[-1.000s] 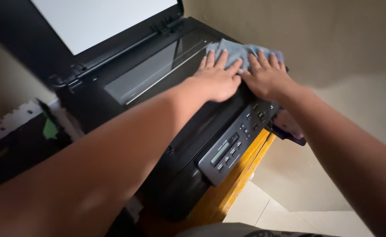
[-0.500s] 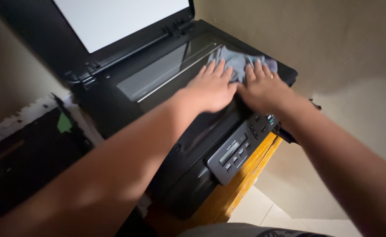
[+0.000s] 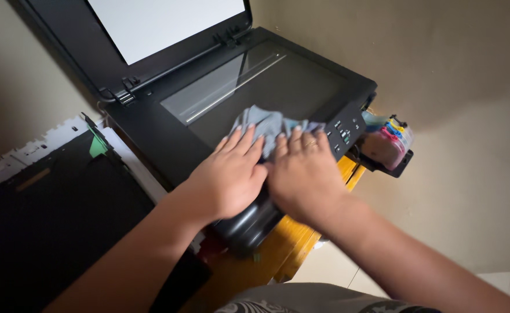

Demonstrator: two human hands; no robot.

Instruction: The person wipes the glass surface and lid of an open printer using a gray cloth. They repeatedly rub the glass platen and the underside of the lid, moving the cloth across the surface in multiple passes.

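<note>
Grey-blue cloth, crumpled, lies on the glass scanner bed of a black flatbed printer, toward the bed's near edge beside the control panel. Both hands press flat upon it: the left hand covers its near left part, the right hand its near right part, thumbs side by side and touching. Neither grip closes on anything; the fingers are extended and spread, palms down, pinning the cloth against the glass (a ring shows on one right finger).

The scanner lid stands raised at the rear, its white underside exposed. An ink tank unit with coloured reservoirs hangs at the printer's right side. The printer stands on a yellow wooden counter. A black paper tray lies to the left, against the wall.
</note>
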